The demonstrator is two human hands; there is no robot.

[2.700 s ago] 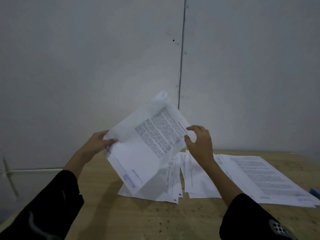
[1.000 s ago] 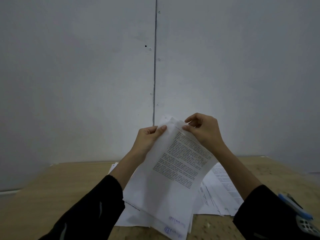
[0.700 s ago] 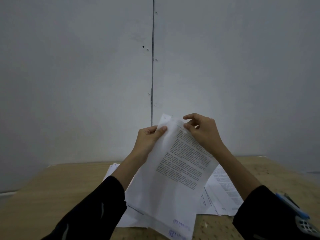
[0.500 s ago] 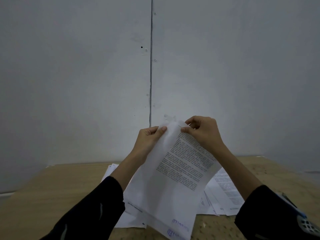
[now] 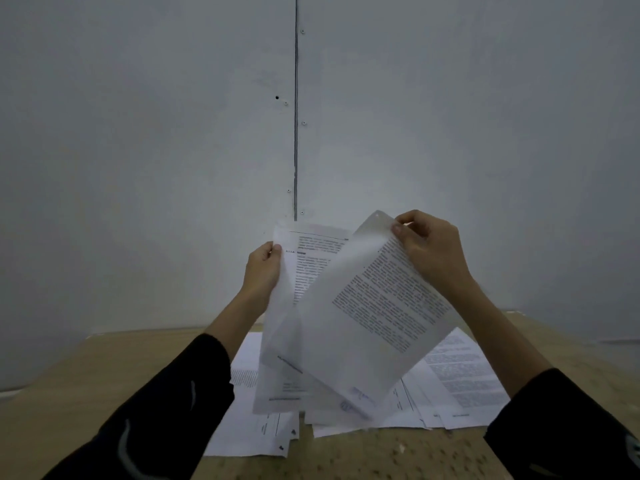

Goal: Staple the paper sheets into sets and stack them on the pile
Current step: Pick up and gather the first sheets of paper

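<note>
Right hand [image 5: 427, 251] has peeled the top sheet [image 5: 374, 313] from the sheets [image 5: 294, 271] pinched in left hand [image 5: 261, 268], fingers closed, above the surface [image 5: 86, 372]; unstapled.

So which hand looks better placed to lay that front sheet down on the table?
Probably the right hand: it alone pinches the front sheet at its top corner. The left hand holds the sheets behind.

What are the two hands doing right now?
Left hand: closed on the back sheet.
Right hand: pinching the top corner of the front sheet.
</note>
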